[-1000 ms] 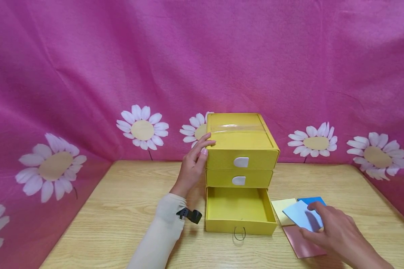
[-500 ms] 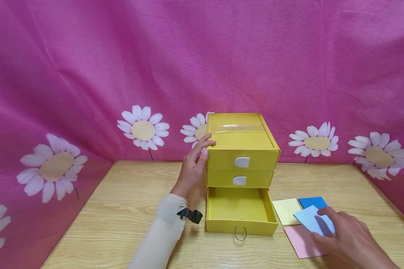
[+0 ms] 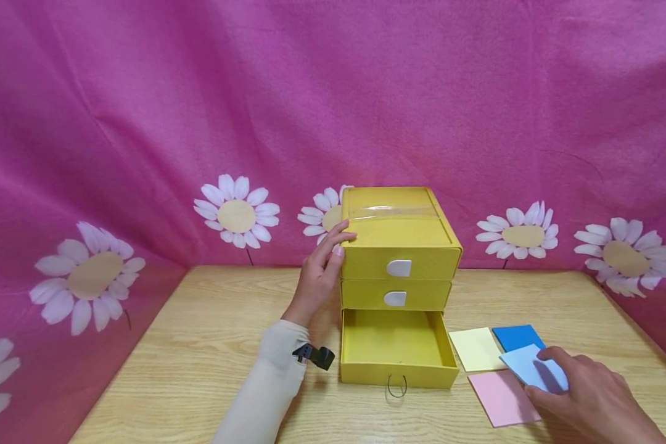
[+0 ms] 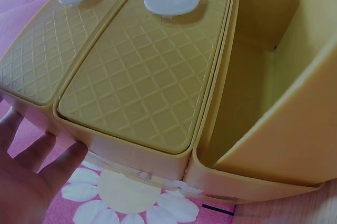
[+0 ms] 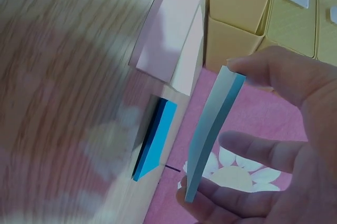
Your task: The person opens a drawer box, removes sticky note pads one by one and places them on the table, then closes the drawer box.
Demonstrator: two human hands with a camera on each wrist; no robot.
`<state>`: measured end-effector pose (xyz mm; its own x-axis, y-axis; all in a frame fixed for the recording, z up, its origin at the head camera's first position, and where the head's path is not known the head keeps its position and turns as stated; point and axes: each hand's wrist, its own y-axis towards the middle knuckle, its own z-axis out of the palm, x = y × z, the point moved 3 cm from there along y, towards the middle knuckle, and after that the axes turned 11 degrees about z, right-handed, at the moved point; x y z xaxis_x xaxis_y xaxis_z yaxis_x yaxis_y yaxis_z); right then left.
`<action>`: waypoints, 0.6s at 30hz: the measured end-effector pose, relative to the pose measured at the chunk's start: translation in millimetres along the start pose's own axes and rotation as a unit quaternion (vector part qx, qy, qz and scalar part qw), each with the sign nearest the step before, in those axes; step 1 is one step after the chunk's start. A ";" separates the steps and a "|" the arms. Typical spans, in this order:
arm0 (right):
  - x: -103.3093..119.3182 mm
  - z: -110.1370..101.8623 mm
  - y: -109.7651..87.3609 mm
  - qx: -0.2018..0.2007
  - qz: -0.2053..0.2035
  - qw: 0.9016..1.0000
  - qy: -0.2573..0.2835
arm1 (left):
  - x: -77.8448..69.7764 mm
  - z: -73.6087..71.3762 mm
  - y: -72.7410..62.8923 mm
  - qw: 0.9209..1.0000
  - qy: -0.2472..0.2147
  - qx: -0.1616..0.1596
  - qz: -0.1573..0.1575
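A yellow drawer unit (image 3: 399,231) stands on the table, its bottom drawer (image 3: 399,375) pulled out and bare inside. My left hand (image 3: 317,274) rests against the unit's left side, fingertips on the top edge; the left wrist view shows these fingers (image 4: 63,163) straight along the side. With thumb and fingers, my right hand (image 3: 594,391) pinches a light blue sticky note pad (image 3: 535,368) by its edges. In the right wrist view that pad (image 5: 213,129) is held off the table. Near it lie pale yellow (image 3: 474,349), dark blue (image 3: 517,337) and pink (image 3: 502,398) pads.
White tabs (image 3: 398,267) mark the two upper drawers, both closed. A thin loop handle (image 3: 396,386) hangs from the bottom drawer's front. Clear tape crosses the unit's top. Behind the wooden table (image 3: 211,345) hangs a pink cloth (image 3: 333,92) with daisies.
My right hand has drawn the light blue pad rightward and slightly toward me, uncovering more of the pale yellow and pink pads. The left hand stays in place.
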<state>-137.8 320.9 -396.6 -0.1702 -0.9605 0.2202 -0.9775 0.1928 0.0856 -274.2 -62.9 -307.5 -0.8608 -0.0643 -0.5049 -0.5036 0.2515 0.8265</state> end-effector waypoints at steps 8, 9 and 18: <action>-5.0 2.8 0.5 0.016 0.010 0.999 -0.027 | -0.2 0.2 -0.4 1.000 -0.001 0.000 -0.002; -6.0 3.8 1.6 0.029 0.017 0.999 -0.033 | -0.4 0.2 -0.4 1.000 -0.001 0.000 -0.003; -14.8 11.8 6.0 0.116 0.062 0.988 -0.083 | -0.7 0.2 0.5 1.000 0.003 0.001 0.005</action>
<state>-142.7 333.9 -410.8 -0.2893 -0.9559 0.0501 -0.9470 0.2782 -0.1605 -273.9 -62.6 -306.8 -0.8661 -0.0683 -0.4952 -0.4950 0.2548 0.8307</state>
